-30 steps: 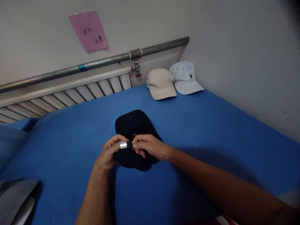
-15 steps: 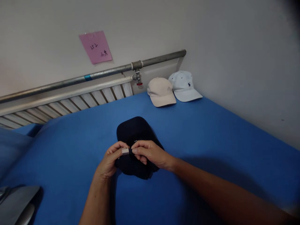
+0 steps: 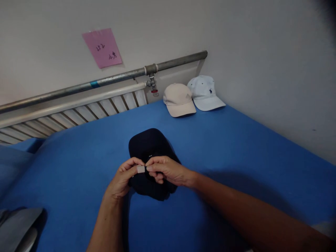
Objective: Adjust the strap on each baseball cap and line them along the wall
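Observation:
A dark navy baseball cap [image 3: 149, 141] lies on the blue-covered surface in front of me, its brim pointing away. Over it, my left hand [image 3: 123, 178] pinches a small pale metal-looking buckle [image 3: 141, 169] on the cap's back strap between thumb and fingers. Just to the right, my right hand [image 3: 168, 170] is closed on the dark strap where it meets the buckle, the fingertips of both hands almost touching. Much of the strap is hidden by my fingers.
A beige cap [image 3: 180, 99] and a white cap [image 3: 205, 92] sit at the back corner. Behind run a metal pipe [image 3: 118, 76] and a radiator [image 3: 105, 106]. A grey cap-like item [image 3: 19, 224] lies front left on the blue cover [image 3: 78, 168]. A pink paper [image 3: 102, 48] hangs on the wall.
The right fingertips have come slightly closer to the buckle, so less dark strap shows between them. The whole view has shifted slightly; the caps stay in place.

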{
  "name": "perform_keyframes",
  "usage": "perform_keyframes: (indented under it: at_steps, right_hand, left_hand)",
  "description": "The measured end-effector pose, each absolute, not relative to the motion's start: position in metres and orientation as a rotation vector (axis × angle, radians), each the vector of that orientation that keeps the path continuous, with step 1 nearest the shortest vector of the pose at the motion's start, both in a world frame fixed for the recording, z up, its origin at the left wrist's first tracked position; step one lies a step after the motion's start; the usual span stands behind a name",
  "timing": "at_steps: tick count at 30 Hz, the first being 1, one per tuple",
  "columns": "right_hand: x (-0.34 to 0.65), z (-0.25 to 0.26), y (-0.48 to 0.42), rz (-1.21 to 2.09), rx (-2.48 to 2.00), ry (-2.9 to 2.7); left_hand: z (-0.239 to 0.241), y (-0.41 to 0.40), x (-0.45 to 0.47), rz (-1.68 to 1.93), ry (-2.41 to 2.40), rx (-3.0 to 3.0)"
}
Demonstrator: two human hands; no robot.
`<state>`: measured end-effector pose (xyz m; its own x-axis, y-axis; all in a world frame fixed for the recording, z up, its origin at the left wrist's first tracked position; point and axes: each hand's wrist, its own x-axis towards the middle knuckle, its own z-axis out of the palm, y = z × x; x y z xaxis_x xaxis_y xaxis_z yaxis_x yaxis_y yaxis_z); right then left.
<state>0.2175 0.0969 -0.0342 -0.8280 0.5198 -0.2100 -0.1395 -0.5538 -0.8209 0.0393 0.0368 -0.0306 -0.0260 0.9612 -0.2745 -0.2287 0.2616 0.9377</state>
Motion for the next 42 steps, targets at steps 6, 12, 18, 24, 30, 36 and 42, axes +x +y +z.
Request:
perform_keyframes:
  at_steps: [6, 12, 18, 24, 30, 36, 42]
  right_hand:
    - [0.219, -0.029, 0.097, 2.247, -0.702, -1.36]
    - [0.222, -0.02, 0.097, 2.114, -0.847, -1.514]
    - [0.222, -0.017, 0.097, 2.13, -0.839, -1.561]
    - [0.232, -0.004, 0.104, 1.973, -0.897, -1.696]
    - [0.232, -0.006, 0.101, 1.998, -0.794, -1.612]
    - [0.236, -0.002, 0.104, 2.005, -0.749, -1.722]
    - [0.241, -0.002, 0.107, 2.066, -0.695, -1.72]
  left_hand:
    - [-0.027, 0.036, 0.041, 1.125, 1.24, 0.84]
    - [-0.026, 0.036, 0.042, 1.124, 1.225, 0.85]
    - [-0.023, 0.036, 0.045, 1.118, 1.232, 0.907]
    - [-0.025, 0.035, 0.042, 1.149, 1.262, 0.91]
    - [-0.022, 0.036, 0.045, 1.115, 1.241, 0.957]
    - [-0.021, 0.034, 0.044, 1.14, 1.247, 0.925]
    - [-0.023, 0.034, 0.043, 1.105, 1.244, 0.914]
